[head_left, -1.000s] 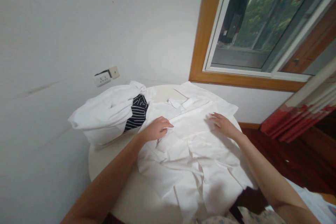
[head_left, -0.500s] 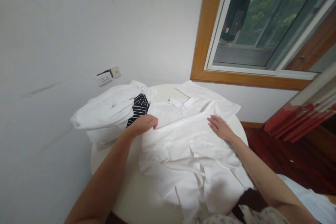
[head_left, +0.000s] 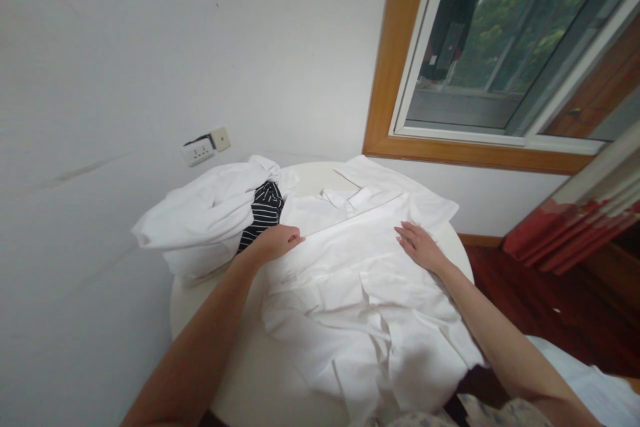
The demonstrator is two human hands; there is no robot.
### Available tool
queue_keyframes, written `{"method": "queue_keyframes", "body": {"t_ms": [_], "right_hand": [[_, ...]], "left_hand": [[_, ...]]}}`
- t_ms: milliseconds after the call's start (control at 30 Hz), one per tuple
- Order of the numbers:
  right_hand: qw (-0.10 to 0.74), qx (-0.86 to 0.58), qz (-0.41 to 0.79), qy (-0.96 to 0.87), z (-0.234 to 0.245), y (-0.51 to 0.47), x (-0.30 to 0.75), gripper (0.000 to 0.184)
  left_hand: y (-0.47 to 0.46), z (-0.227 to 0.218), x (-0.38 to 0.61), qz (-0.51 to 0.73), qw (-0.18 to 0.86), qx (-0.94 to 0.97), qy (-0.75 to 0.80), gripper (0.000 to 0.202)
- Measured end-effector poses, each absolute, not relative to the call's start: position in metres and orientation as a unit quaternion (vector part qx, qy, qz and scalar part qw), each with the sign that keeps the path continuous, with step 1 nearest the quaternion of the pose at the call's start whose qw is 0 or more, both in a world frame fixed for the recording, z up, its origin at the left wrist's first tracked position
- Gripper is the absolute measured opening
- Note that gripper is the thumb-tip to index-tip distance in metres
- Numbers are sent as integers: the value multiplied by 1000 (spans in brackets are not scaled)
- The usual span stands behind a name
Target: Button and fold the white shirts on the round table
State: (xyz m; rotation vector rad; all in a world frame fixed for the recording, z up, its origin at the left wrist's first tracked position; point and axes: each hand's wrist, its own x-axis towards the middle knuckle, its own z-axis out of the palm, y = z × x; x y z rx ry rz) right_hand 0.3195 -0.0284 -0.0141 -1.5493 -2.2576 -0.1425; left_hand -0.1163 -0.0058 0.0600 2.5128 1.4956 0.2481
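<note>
A white collared shirt (head_left: pixel 345 260) lies spread over a round white table (head_left: pixel 240 360), its collar toward the wall and its lower part rumpled near me. One layer is turned over in a slanting fold below the collar. My left hand (head_left: pixel 277 241) is closed at the left end of this fold, fingers curled and thumb pressed on the cloth edge. On the right side, my right hand (head_left: pixel 419 245) lies flat on the shirt with its fingers spread.
Left of the shirt sits a heap of white clothing (head_left: pixel 200 213) with a black striped cloth (head_left: pixel 263 213) beside it. Behind are the wall and a power socket (head_left: pixel 199 151). A wood-framed window (head_left: pixel 465 147) and a red-and-cream curtain (head_left: pixel 545 233) stand right. White fabric (head_left: pixel 580 373) lies lower right.
My left hand has shifted slightly down and turned, and the fold's edge looks flatter and straighter. My right hand stays nearly in place on the shirt.
</note>
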Motion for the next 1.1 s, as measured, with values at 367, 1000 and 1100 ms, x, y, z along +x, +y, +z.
{"method": "queue_keyframes", "body": {"t_ms": [367,1000,1100], "right_hand": [[196,-553,-42,-809,-15,-27,321,44],[112,-647,-123,-744,5,68,330,60],[109,-668,-103,-729,-3,85,335,62]], "left_hand": [[-12,56,-88,195,6,891,410,29],[-29,15,-53,114,73,927,349,53],[-30,15,-53,109,78,926,352,53]]}}
